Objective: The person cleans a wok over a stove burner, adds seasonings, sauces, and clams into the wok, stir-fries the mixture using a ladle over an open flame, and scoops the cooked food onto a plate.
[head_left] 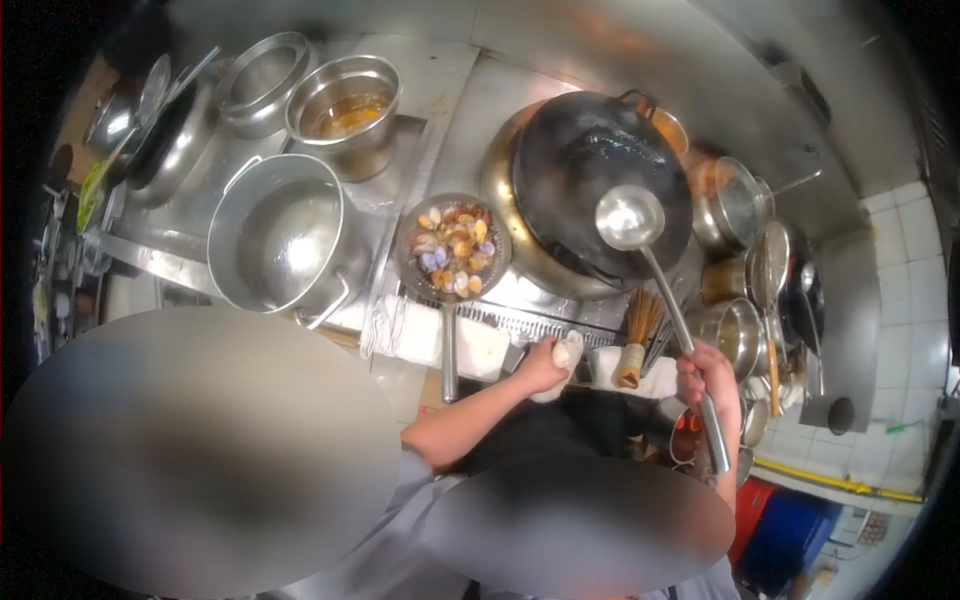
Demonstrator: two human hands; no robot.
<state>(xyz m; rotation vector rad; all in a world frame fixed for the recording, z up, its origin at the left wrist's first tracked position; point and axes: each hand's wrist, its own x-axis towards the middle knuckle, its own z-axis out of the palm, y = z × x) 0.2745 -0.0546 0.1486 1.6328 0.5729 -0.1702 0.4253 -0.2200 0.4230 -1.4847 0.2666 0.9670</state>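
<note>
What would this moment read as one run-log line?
left grip: on white cloth | right grip: holding ladle, bowl over wok | clams: in perforated strainer, left of wok

Bare left hand (543, 366) curled closed, left forearm (470, 415) slanting forward and inward, bare right hand (712, 374) fisted, right forearm (730, 452) pointing forward.

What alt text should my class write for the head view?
The right hand holds a ladle at a black wok while the left hand grips a white cloth. Left of the wok, clams sit in a strainer.
</note>
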